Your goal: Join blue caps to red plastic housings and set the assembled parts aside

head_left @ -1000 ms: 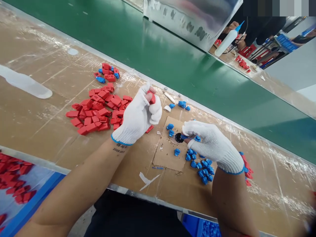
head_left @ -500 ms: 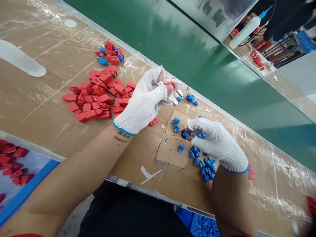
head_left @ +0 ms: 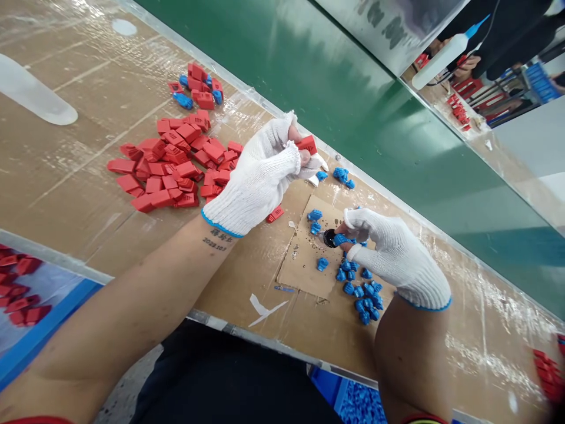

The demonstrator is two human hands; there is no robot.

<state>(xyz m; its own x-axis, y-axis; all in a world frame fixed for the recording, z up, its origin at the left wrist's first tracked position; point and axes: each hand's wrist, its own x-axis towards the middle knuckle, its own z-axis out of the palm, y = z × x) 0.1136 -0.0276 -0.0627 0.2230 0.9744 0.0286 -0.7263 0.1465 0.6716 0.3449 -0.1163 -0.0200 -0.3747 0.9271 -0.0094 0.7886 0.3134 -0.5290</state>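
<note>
My left hand (head_left: pixel 260 168), in a white knit glove with bare fingertips, pinches a red plastic piece (head_left: pixel 308 144) with slots in its side. My right hand (head_left: pixel 386 250), gloved the same way, grips a small blue plastic piece (head_left: pixel 342 239) between thumb and finger. That blue piece is right at a small round black cup (head_left: pixel 329 238) on a cardboard sheet (head_left: pixel 304 268); whether it touches the cup I cannot tell. Loose blue pieces (head_left: pixel 368 300) lie below my right hand. Beside my left hand spreads a heap of red pieces (head_left: pixel 170 168).
Mixed red and blue parts (head_left: pixel 200 88) sit farther back. A green panel (head_left: pixel 265 70) borders the table's far edge. Bins of red parts (head_left: pixel 22 288) and blue parts (head_left: pixel 366 403) stand below the near edge. Across the panel, a person's hands show near a white bottle (head_left: pixel 441 62).
My right hand has shifted slightly right, drawing the blue piece from inside the black cup to its rim side. The red piece in my left hand now shows more fully beyond the fingertips.
</note>
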